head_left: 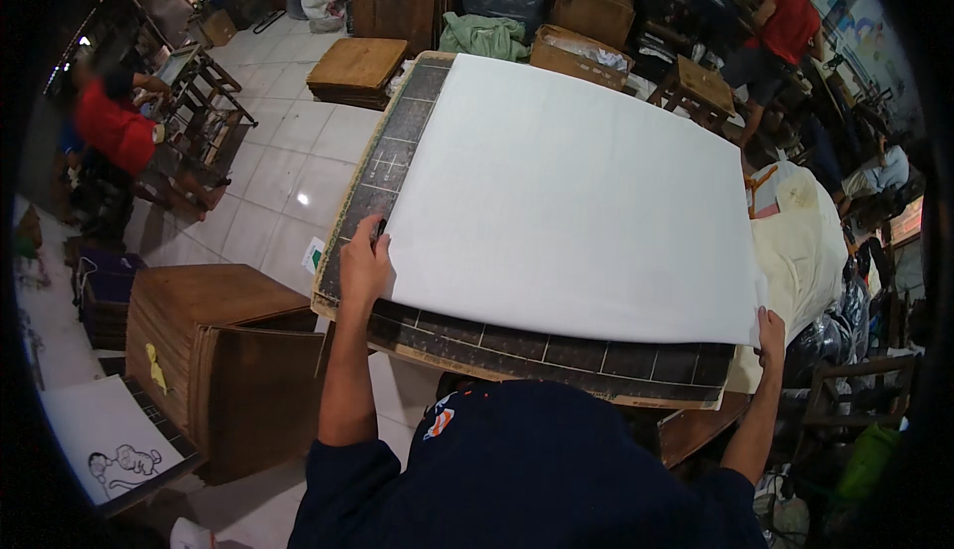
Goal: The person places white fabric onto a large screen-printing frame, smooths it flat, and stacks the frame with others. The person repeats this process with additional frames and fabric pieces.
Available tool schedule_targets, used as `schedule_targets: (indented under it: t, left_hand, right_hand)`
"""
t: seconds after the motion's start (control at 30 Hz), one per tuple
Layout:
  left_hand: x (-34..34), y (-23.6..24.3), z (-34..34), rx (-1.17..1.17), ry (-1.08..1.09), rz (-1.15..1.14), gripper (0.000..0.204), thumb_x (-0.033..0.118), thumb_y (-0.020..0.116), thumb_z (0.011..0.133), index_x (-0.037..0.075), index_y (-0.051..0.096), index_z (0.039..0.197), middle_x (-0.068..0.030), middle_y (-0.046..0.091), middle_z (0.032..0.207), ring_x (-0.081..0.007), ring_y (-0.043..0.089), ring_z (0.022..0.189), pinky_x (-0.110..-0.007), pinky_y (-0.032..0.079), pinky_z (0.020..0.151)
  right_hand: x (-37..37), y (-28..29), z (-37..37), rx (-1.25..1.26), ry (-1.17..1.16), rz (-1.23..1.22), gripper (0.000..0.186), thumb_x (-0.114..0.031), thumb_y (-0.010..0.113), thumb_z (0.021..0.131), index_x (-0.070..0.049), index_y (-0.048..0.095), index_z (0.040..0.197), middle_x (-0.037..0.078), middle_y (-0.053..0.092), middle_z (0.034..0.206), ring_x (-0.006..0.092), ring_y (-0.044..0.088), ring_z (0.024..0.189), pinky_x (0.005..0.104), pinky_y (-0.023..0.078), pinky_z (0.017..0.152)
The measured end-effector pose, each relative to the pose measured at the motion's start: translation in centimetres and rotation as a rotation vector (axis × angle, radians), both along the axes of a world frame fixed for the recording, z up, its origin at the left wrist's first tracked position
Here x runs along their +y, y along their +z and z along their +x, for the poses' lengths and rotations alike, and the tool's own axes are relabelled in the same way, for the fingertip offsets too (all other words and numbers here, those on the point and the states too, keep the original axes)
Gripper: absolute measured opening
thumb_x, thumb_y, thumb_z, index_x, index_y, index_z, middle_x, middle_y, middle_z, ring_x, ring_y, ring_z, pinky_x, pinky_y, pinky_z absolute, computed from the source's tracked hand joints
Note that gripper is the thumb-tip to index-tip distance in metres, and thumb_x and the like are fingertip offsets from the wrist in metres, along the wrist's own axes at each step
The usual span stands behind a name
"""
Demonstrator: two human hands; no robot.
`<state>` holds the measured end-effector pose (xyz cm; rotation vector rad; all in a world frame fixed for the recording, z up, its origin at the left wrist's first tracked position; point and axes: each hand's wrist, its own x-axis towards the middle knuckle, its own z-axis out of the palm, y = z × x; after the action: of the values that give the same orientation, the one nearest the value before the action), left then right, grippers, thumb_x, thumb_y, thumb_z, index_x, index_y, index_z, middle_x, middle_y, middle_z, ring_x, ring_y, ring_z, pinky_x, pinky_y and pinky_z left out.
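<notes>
A large white sheet [586,201], cloth or paper, lies over a dark board marked with pale grid lines [497,338]. Strips of the board show along the sheet's left and near sides. My left hand [366,263] is closed at the sheet's left edge, with a small dark object [379,230] between thumb and fingers, its kind too hidden to tell. At the near right corner, my right hand [770,335] pinches the sheet's edge. The near edge bows slightly toward me.
Stacked brown boards [224,350] stand at left, beside a board with a drawn-on white sheet [109,442]. Cream cloth [803,241] is heaped at right. Behind are a wooden stool [700,90] and an open carton [579,55]. Persons in red work far left [117,124] and far right [785,24].
</notes>
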<state>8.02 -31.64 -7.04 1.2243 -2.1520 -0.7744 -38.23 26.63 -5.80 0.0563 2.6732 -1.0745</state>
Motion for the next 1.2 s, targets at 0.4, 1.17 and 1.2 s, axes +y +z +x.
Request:
schedule_targets:
  t: [0.4, 1.17, 1.2]
  left_hand:
    - [3.6, 1.1, 3.3, -0.078, 0.043, 0.068, 0.034, 0.009, 0.061, 0.091, 0.004, 0.059, 0.125, -0.0245, 0.068, 0.083, -0.0405, 0.068, 0.079, -0.046, 0.052, 0.071]
    - [6.1, 1.5, 8.1, -0.072, 0.065, 0.100, 0.044, 0.008, 0.061, 0.091, 0.004, 0.054, 0.133, -0.0265, 0.068, 0.099, -0.0402, 0.068, 0.089, -0.042, 0.053, 0.077]
    - [6.1, 1.7, 8.3, -0.102, 0.078, 0.146, 0.044, 0.008, 0.062, 0.091, 0.004, 0.053, 0.134, -0.0260, 0.068, 0.095, -0.0402, 0.068, 0.086, -0.043, 0.053, 0.076]
  right_hand:
    - [6.1, -3.0, 2.8, 0.131, 0.151, 0.093, 0.038, -0.027, 0.053, 0.101, 0.000, 0.051, 0.074, 0.001, 0.044, 0.062, 0.0099, 0.040, 0.059, 0.0323, 0.036, 0.053]
    - [8.2, -0.7, 8.4, -0.038, 0.200, 0.009, 0.034, -0.024, 0.056, 0.099, 0.003, 0.056, 0.078, 0.000, 0.051, 0.067, 0.0086, 0.042, 0.065, 0.0303, 0.039, 0.057]
    - [8.1, -0.6, 8.7, -0.022, 0.198, 0.054, 0.035, -0.024, 0.056, 0.099, 0.003, 0.056, 0.077, 0.000, 0.051, 0.066, 0.0083, 0.043, 0.064, 0.0300, 0.039, 0.057]
